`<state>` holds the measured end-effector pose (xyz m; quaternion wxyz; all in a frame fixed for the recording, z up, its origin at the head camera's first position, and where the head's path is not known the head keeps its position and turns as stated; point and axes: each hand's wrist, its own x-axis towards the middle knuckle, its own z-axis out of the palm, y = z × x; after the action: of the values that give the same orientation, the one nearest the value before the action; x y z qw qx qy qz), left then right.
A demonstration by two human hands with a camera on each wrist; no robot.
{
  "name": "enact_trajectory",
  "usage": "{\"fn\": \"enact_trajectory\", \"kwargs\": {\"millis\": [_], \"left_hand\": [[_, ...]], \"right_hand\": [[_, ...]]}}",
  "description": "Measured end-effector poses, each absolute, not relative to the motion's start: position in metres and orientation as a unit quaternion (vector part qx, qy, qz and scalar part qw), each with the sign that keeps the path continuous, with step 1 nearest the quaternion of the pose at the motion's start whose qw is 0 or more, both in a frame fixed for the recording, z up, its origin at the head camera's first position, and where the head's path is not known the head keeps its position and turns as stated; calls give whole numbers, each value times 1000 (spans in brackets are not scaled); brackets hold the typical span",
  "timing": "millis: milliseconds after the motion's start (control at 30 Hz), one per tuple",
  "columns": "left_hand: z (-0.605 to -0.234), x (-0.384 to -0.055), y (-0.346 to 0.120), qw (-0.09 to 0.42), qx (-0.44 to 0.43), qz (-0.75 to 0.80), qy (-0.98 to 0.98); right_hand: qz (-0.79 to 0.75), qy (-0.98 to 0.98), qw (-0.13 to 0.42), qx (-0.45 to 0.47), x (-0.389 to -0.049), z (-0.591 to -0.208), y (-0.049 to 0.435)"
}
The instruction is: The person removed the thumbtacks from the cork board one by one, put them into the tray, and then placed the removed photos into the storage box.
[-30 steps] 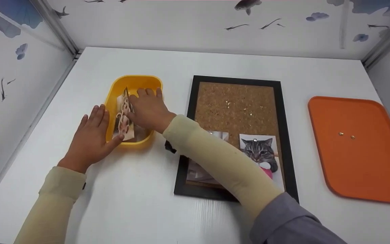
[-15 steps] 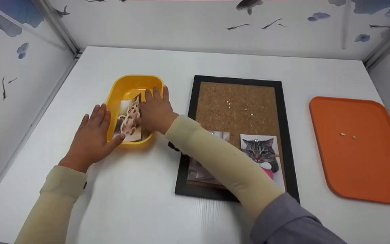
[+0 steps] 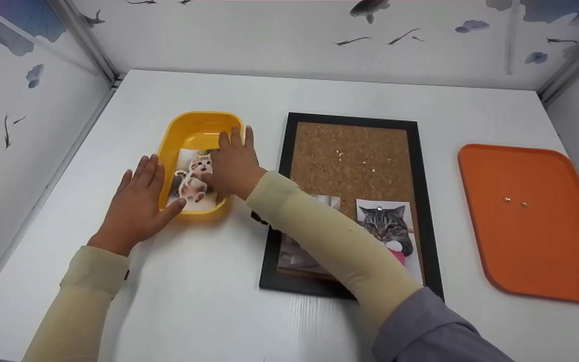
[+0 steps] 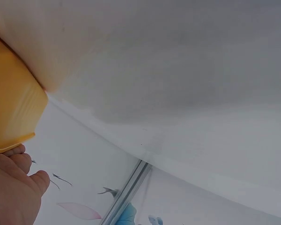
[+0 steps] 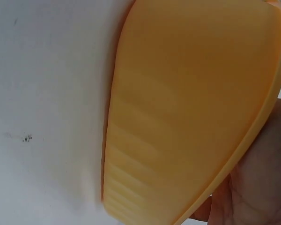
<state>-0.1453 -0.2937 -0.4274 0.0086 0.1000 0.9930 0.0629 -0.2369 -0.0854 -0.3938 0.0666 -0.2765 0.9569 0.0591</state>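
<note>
From here, the left hand (image 3: 133, 208) lies straight-fingered at the yellow tub's (image 3: 200, 120) eight o'clock; the right hand (image 3: 234, 165), fingers spread at three, has its thumb over the kitten photo (image 3: 193, 185) inside, toward six, pinching or not I can't tell

we see free table (image 3: 265, 105) between yellow bin (image 3: 209, 120) and corkboard (image 3: 350, 158) beyond right forearm (image 3: 329, 229), that forearm blocking corkboard's lower part, left hand (image 3: 136, 206) along bin's left rim, right hand (image 3: 236, 166) over its right side, far end reachable from above, gap before orange tray (image 3: 546, 246)
</note>
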Motion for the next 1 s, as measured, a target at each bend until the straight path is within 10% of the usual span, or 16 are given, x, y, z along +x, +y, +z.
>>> {"fn": "enact_trajectory", "kwargs": {"millis": [1000], "left_hand": [[-424, -145, -292, 18, 95, 59, 994]], "right_hand": [[-5, 949, -14, -315, -201, -361, 34]]}}
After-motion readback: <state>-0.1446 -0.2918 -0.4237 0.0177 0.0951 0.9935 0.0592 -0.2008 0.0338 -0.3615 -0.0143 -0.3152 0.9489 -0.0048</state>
